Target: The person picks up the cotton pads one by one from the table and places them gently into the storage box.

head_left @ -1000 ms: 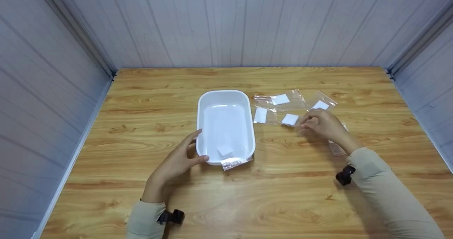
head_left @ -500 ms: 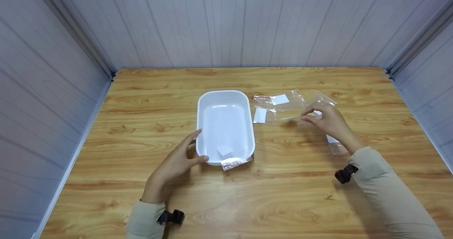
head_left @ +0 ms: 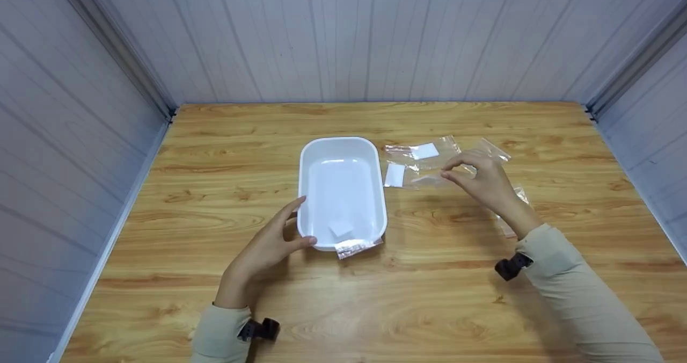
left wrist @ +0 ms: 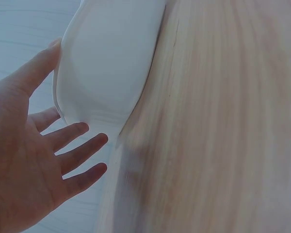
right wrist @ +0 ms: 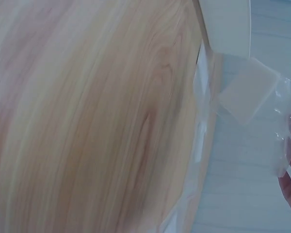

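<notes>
My left hand (head_left: 265,247) rests at the near-left corner of a white tray (head_left: 382,202). Thumb and index fingertip touch its rim, while the other fingers (left wrist: 80,177) spread out straight, as the left wrist view shows. Right of the tray, my right hand (head_left: 482,183) pinches a small clear zip-lock bag (right wrist: 247,94) by one end between thumb and fingertips. A flat white square lies inside this bag, which hangs toward the tray. Another zip-lock bag (head_left: 358,246) with a white square leans over the tray's near rim, its zip end outside.
Several similar bags lie on the wooden table: one bag (head_left: 396,175) beside the tray, one farther back (head_left: 425,151), one partly behind my right hand (head_left: 495,149), one by my right wrist (head_left: 519,194). Panelled walls (head_left: 343,41) enclose the table at the back and sides.
My right hand has lifted a bag off the table and moved it a little left toward the tray. The left hand and tray have stayed still.
</notes>
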`<state>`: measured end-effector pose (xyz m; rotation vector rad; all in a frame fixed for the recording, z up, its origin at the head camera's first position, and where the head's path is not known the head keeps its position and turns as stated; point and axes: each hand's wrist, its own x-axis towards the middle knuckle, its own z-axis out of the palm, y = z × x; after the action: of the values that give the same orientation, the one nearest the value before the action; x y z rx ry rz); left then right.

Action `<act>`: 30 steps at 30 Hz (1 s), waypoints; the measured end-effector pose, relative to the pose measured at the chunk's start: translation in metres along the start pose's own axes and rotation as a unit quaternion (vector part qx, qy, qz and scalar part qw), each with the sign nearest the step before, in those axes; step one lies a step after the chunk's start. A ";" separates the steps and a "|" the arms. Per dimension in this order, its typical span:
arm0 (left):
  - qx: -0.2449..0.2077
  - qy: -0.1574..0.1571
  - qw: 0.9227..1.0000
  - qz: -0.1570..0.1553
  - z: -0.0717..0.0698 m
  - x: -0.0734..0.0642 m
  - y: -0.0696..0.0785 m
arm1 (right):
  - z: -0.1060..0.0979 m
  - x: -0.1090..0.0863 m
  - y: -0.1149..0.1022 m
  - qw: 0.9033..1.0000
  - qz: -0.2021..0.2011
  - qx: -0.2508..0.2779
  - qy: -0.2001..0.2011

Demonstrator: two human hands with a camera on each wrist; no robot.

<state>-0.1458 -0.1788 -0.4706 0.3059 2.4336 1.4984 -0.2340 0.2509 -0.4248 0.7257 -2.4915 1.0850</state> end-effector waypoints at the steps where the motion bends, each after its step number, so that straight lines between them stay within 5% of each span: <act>1: 0.000 0.000 1.000 0.000 0.000 0.000 0.000 | 0.002 0.001 -0.002 1.000 0.001 0.005 0.003; 15: 0.011 0.001 1.000 -0.004 0.001 0.001 0.000 | 0.020 0.019 -0.037 0.996 -0.004 0.079 0.029; 30: 0.003 -0.001 1.000 -0.009 0.001 0.001 0.001 | 0.046 0.040 -0.062 0.992 -0.069 0.098 0.045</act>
<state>-0.1466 -0.1769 -0.4699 0.2873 2.4334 1.4824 -0.2353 0.1679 -0.3996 0.8690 -2.2458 1.2933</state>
